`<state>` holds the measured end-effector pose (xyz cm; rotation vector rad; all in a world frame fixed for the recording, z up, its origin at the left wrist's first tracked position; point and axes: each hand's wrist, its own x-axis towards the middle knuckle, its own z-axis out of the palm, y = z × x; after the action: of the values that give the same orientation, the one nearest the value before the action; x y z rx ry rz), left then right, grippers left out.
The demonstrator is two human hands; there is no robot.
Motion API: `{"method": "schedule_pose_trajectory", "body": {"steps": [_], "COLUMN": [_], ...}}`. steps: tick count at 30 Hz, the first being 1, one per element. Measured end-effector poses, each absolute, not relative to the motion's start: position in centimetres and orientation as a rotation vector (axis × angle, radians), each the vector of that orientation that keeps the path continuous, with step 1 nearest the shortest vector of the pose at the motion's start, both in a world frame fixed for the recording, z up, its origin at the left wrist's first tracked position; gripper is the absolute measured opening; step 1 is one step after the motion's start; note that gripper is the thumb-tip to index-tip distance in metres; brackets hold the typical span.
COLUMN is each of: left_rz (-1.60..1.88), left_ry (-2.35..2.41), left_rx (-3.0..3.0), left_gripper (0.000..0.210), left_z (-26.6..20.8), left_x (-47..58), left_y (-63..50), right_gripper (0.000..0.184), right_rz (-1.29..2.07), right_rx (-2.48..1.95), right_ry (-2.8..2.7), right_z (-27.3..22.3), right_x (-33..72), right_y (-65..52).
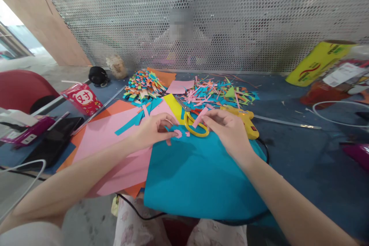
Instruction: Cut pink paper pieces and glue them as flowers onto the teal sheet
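My left hand (pixel 161 127) pinches a small pink paper piece with a zigzag edge (pixel 178 133) between thumb and fingertips. In my right hand (pixel 223 125), thumb and forefinger close on a short pink paper strip (pixel 200 118). Scissors with yellow handles (pixel 198 134) lie between the hands, blades pointing away. A large blue sheet (pixel 201 177) spreads beneath both hands, with a tiny pink scrap (pixel 188 134) on it. Pink sheets (pixel 115 138) lie under my left forearm. Just beyond my right hand rests a yellow glue gun (pixel 250 123).
Fringed multicoloured paper pieces (pixel 144 84) and a heap of thin scraps (pixel 213 92) lie near the perforated metal panel (pixel 230 19). To the left are a red packet (pixel 82 98), a black phone (pixel 54 138) and a purple power strip (pixel 25 132). A yellow roll (pixel 317 63) stands right.
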<state>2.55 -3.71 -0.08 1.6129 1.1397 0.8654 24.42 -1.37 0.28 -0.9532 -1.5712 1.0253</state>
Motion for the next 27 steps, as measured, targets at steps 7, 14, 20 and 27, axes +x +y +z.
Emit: {"method": "schedule_pose_trajectory", "body": {"steps": [7,14,20,27], "left_rz": [1.338,1.298,1.352,1.131], "left_ry": [1.091,0.735,0.709,0.991], "left_rx": [2.614,3.001,2.934,2.719], "left_gripper": [0.009,0.009,0.008,0.016], "left_z": [0.0,1.1,0.7,0.8], "left_x": [2.8,2.0,2.0,2.2], "left_y": [-4.8,-5.7,-5.5,-5.8], "right_gripper": [0.003,0.018,0.02,0.015], "right_rz": [0.912,0.69,0.645,0.676], "right_rx": [-0.831,-0.515,-0.491,-0.555], "right_ry": [-1.518,-1.703,-1.795,-1.815], "right_z": [0.9,1.2,1.2,1.2], "right_x": [24.0,24.0,23.9,23.9], "right_y": [-2.6,-4.1,-4.2,-4.4]}}
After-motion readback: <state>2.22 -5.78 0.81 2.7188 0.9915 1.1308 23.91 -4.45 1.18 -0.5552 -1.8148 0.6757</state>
